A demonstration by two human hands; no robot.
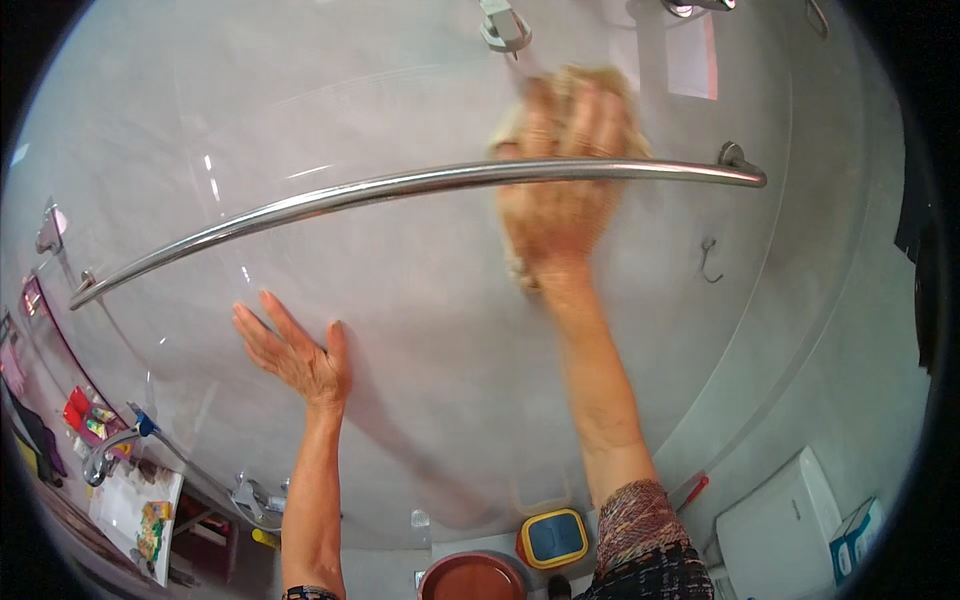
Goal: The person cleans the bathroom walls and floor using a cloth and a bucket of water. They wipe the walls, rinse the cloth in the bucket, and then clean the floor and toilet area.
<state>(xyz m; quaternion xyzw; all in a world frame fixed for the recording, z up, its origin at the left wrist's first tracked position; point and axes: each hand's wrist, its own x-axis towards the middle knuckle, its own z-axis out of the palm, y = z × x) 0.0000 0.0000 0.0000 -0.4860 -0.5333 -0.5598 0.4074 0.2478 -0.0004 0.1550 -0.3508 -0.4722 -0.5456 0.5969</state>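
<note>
My right hand (562, 215) presses a beige cloth (628, 125) against the grey glossy wall (430, 270), its fingers spread over the cloth and smeared by motion. That hand is behind the metal towel bar (400, 187), which crosses in front of the fingers and knuckles. Folds of the cloth stick out above the fingers and below the wrist side. Lower on the left, my left hand (300, 352) rests on the bare wall below the bar, fingers stretched out and holding nothing.
A white wall fitting (505, 30) is above the cloth, and a metal hook (710, 262) hangs right of it. Below are a reddish-brown basin (470, 578), a yellow-rimmed blue bin (553, 538) and a white toilet tank (770, 515). A cluttered white shelf (130, 510) stands left, beside a tap (100, 462).
</note>
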